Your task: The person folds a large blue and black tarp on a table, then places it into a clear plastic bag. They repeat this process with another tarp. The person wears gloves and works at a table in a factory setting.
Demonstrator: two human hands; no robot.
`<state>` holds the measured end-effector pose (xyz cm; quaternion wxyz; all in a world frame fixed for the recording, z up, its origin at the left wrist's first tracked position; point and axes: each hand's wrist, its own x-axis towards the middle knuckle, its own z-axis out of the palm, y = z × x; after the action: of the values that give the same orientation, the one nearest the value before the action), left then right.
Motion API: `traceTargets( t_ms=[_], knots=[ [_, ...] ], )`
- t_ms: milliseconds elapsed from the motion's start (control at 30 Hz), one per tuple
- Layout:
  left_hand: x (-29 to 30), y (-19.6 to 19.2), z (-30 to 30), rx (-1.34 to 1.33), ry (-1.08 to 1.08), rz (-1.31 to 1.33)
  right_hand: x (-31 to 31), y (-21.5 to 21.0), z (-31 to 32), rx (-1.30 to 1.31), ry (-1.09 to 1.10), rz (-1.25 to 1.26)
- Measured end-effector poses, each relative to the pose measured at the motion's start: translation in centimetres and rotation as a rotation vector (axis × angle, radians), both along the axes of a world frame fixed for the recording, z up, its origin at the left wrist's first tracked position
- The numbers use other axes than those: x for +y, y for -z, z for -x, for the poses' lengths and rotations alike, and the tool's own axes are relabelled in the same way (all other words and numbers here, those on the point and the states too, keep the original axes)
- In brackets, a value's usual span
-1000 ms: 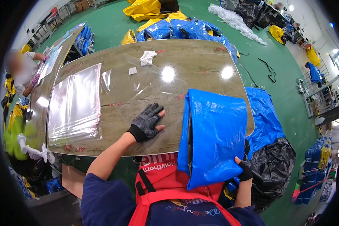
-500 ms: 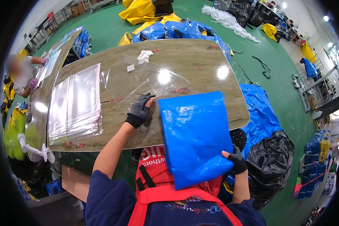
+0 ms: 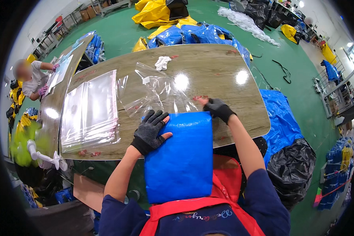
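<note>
A folded blue plastic sheet (image 3: 179, 161) lies partly on the table's near edge and hangs over it toward my lap. My left hand (image 3: 150, 131), in a black dotted glove with bare fingertips, rests with fingers spread on the sheet's upper left corner. Just above the opposite corner is my right hand (image 3: 219, 109), gloved alike, its bare fingertips pointing left close to the edge of a crumpled clear plastic bag (image 3: 157, 92). Its other fingers are hidden beneath it, so I cannot make out whether it grips the bag. A small white label is on the bag.
A stack of clear bags (image 3: 89, 112) lies on the wooden table (image 3: 240, 102), left of my hands. A crumpled white glove (image 3: 162, 63) sits toward the far edge. Blue and black sheeting (image 3: 289, 165) is heaped at the right. A co-worker (image 3: 35, 76) stands at a neighbouring table.
My right hand has left the blue sheet's lower right side and reached up to the clear bag. The sheet has straightened and shifted left. My left hand now lies on it; the bag is more crumpled.
</note>
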<state>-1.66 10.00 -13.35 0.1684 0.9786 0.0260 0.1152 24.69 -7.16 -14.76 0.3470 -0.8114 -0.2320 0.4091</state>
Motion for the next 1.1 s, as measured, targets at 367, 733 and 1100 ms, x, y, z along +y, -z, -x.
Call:
traceTargets(
  t_ms=[367, 733, 1100],
  knots=[
    [-1.5, -0.2, 1.4, -0.053, -0.068, 0.01, 1.2, 1.7, -1.3, 0.282, 0.068, -0.336],
    [-2.2, -0.3, 3.2, -0.061, -0.174, 0.035, 6.8, 2.5, -1.0, 0.219, -0.262, -0.038],
    [-2.6, -0.5, 4.3, -0.069, -0.18, 0.015, 5.3, 3.2, 1.3, 0.195, -0.325, -0.356]
  ],
)
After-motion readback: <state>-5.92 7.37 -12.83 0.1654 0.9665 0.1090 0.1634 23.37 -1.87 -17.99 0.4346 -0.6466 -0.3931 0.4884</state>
